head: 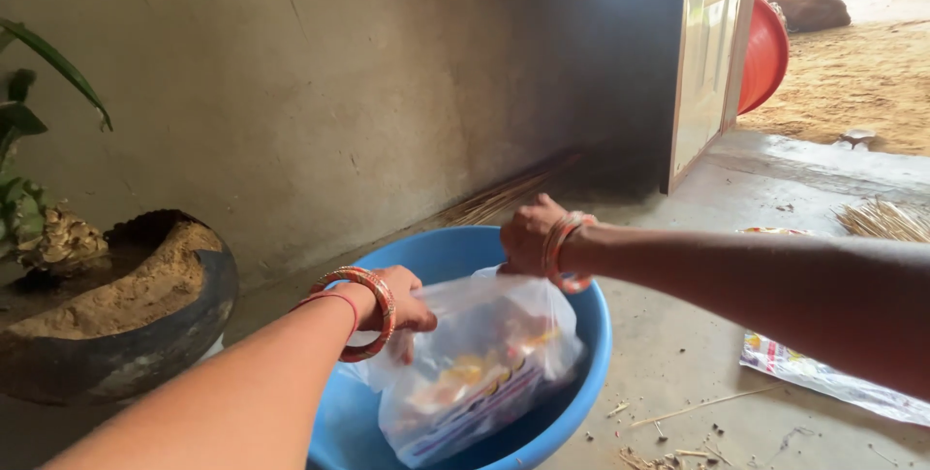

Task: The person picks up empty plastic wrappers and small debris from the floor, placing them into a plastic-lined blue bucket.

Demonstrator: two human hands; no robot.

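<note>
1. I am crouched over a bare concrete floor [697,334] beside a grey plastered wall [320,73]; an open doorway [712,53] in the upper right of the frame lets in sunlit sandy ground.

2. My left hand [392,300], at centre left, has its fingers [407,320] pinched on the near edge of a clear plastic bag [484,363]; my right hand [531,235], just above centre, grips the far edge in a closed fist. Both wrists carry red and gold bangles.

3. The bag sits in a blue plastic basin [581,334] at lower centre, its bottom resting inside and its mouth held up between my hands.

4. Risks, as I judge them: the thin film could tear where I pinch it, one edge could slip so the contents spill into the basin, or pulling sideways could tip the light basin.

5. Packages: inside the bag I see yellow, orange and red shapes and a white wrapper with blue and red stripes; I cannot tell what they are. A flat printed wrapper [833,378], white with red and blue marks, lies on the floor at lower right.

6. Farther out: a dark round earthen vessel [126,325] with sandy fill at left, green leaves [29,121] above it, dry sticks [504,194] along the wall, a red tub [765,53] outside.
</note>
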